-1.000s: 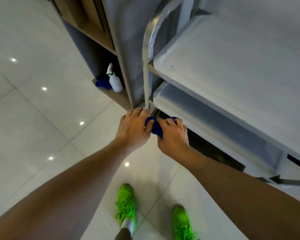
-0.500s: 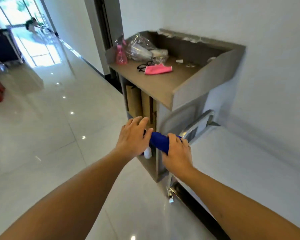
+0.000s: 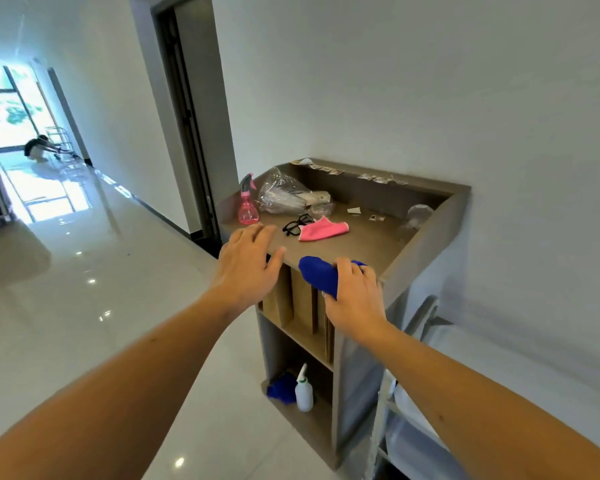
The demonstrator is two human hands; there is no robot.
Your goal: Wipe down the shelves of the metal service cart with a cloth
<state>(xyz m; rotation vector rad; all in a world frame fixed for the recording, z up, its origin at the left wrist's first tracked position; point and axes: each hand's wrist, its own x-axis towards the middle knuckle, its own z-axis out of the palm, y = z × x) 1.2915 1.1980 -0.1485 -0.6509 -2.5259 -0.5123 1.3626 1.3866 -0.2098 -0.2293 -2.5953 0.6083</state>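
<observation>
A person stood at a wooden stand [image 3: 368,244] against a white wall, both bare arms stretched forward. The right hand [image 3: 352,296] gripped a rolled blue cloth [image 3: 317,275], fingers curled tight around it, just above the stand's near edge. The left hand [image 3: 248,261] hovered with fingers loosely spread and empty over the stand's near left corner. On the top lay a pink spray bottle [image 3: 247,206] at far left, a crumpled plastic bag [image 3: 286,197], black glasses [image 3: 297,225] and a pink cloth [image 3: 323,230]. A white squeeze bottle [image 3: 303,391] and another blue rag [image 3: 281,389] sat on the stand's lowest shelf. The metal cart [image 3: 426,344] stood lower right, just beside the stand, partly hidden behind the right forearm. A glossy tiled hallway [image 3: 66,265] ran away to the left.
</observation>
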